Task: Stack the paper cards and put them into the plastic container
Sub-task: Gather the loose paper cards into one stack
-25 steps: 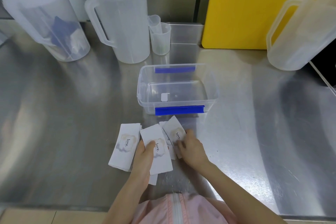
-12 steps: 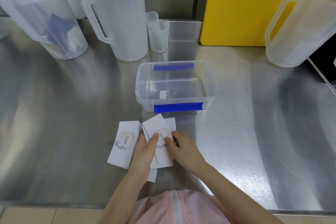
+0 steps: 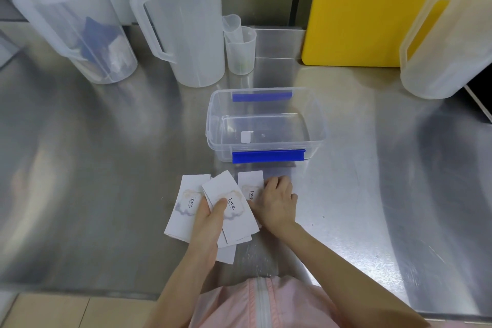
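The gathering step is in hand: the paper cards (image 3: 213,210) lie fanned on the steel counter (image 3: 93,168) just in front of the plastic container (image 3: 266,125), none of them in it yet. The left hand (image 3: 210,218) grips a small bundle of overlapped cards, thumb pressed on the printed face of the top one and fingers curled beneath, so it is closed on the cards. The right hand (image 3: 277,202) lies palm down with fingers bent and close together over the right edge of the rightmost card (image 3: 250,184), pressing or dragging it; whether it has actually pinched that card I cannot tell. Another card (image 3: 186,205) lies flat to the left, partly under the bundle, and a corner of 1 more pokes out below the left wrist. As I judge it, the next move calls for sliding the loose cards under or onto the held bundle, squaring the edges into 1 stack, then lifting it over the near blue clip (image 3: 269,156) into the open, lidless container, which looks empty apart from a small white label on its base. The counter is brushed stainless steel, with 3 large translucent jugs, a small measuring cup (image 3: 241,48) and a yellow board (image 3: 372,8) standing along the back wall
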Demonstrator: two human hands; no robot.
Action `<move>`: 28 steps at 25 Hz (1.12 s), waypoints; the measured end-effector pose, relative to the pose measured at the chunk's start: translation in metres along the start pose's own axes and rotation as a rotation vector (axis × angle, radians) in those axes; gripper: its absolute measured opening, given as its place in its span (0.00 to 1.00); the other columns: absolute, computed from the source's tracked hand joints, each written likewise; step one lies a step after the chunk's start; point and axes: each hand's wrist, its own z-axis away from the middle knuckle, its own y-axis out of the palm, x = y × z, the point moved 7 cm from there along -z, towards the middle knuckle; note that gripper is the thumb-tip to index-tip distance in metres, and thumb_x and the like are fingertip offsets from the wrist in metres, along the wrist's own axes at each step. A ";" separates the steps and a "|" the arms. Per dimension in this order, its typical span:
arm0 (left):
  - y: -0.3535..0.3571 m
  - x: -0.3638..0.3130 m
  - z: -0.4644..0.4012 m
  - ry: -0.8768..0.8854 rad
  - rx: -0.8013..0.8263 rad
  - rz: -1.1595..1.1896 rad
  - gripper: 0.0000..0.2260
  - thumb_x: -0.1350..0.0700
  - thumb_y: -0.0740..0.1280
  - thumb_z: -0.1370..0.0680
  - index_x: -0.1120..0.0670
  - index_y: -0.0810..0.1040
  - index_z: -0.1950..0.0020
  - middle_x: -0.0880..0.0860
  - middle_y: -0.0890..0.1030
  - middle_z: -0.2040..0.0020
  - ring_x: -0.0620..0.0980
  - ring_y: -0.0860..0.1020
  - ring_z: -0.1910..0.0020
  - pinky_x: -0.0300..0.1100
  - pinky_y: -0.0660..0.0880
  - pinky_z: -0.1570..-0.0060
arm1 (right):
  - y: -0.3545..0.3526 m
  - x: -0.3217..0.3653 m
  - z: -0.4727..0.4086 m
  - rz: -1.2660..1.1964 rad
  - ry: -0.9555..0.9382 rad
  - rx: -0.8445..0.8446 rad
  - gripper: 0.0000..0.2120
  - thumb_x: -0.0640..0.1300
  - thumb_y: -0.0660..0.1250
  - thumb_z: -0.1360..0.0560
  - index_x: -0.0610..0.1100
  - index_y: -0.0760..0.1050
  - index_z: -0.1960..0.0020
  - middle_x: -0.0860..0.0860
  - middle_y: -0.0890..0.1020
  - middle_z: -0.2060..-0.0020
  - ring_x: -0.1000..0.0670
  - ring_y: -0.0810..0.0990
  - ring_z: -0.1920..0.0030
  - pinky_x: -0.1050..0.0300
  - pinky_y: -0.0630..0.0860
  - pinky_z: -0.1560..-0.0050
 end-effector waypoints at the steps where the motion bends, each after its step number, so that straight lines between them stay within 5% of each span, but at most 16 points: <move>1: 0.000 0.000 0.000 -0.001 0.003 -0.002 0.09 0.59 0.58 0.23 0.48 0.72 0.47 0.45 0.79 0.58 0.43 0.78 0.62 0.36 0.76 0.74 | 0.002 -0.001 -0.003 -0.017 0.024 0.006 0.33 0.62 0.68 0.35 0.39 0.65 0.42 0.42 0.69 0.41 0.43 0.69 0.42 0.49 0.67 0.42; 8: 0.002 0.000 0.003 -0.009 0.022 -0.001 0.10 0.58 0.58 0.23 0.49 0.71 0.44 0.47 0.79 0.56 0.46 0.78 0.59 0.42 0.75 0.66 | 0.005 -0.009 -0.007 -0.092 0.074 0.071 0.26 0.55 0.68 0.30 0.40 0.65 0.41 0.42 0.69 0.40 0.43 0.69 0.39 0.48 0.68 0.40; 10: 0.002 0.001 0.003 -0.010 0.035 0.012 0.10 0.58 0.58 0.23 0.50 0.71 0.43 0.48 0.79 0.55 0.47 0.78 0.58 0.43 0.75 0.64 | 0.004 -0.009 -0.004 -0.289 0.066 0.127 0.19 0.50 0.68 0.29 0.42 0.65 0.46 0.43 0.74 0.43 0.42 0.72 0.40 0.47 0.70 0.41; 13: 0.002 0.001 0.004 -0.006 0.037 0.032 0.09 0.58 0.59 0.23 0.49 0.71 0.45 0.48 0.79 0.55 0.47 0.78 0.58 0.44 0.76 0.61 | -0.008 -0.017 0.003 -0.651 0.068 0.155 0.15 0.43 0.68 0.29 0.45 0.60 0.52 0.49 0.75 0.55 0.43 0.78 0.48 0.54 0.73 0.52; 19: 0.006 -0.001 0.004 -0.044 0.045 0.032 0.06 0.58 0.59 0.23 0.47 0.73 0.53 0.49 0.79 0.56 0.51 0.78 0.59 0.60 0.76 0.49 | -0.047 -0.022 0.020 -0.934 0.052 0.127 0.12 0.45 0.64 0.26 0.53 0.64 0.47 0.57 0.76 0.53 0.56 0.77 0.55 0.70 0.73 0.66; 22: 0.010 -0.007 0.007 -0.012 0.063 0.034 0.08 0.59 0.58 0.24 0.48 0.74 0.54 0.52 0.80 0.55 0.55 0.79 0.55 0.62 0.76 0.48 | -0.048 0.000 0.029 -0.828 -0.063 0.199 0.08 0.46 0.64 0.27 0.51 0.66 0.50 0.62 0.75 0.58 0.61 0.76 0.59 0.73 0.72 0.68; 25: 0.008 -0.010 0.006 -0.006 0.048 0.054 0.07 0.57 0.58 0.24 0.50 0.74 0.50 0.55 0.80 0.51 0.57 0.79 0.52 0.59 0.77 0.48 | -0.046 0.020 0.034 -0.592 -0.133 0.196 0.09 0.48 0.62 0.26 0.45 0.68 0.50 0.51 0.77 0.53 0.52 0.77 0.56 0.60 0.74 0.58; 28: 0.006 -0.012 0.005 0.016 0.043 0.066 0.03 0.55 0.60 0.24 0.48 0.73 0.53 0.51 0.79 0.54 0.50 0.79 0.57 0.45 0.80 0.62 | -0.044 0.032 0.038 -0.407 -0.194 0.154 0.16 0.51 0.62 0.26 0.39 0.70 0.46 0.44 0.76 0.48 0.45 0.75 0.48 0.50 0.74 0.47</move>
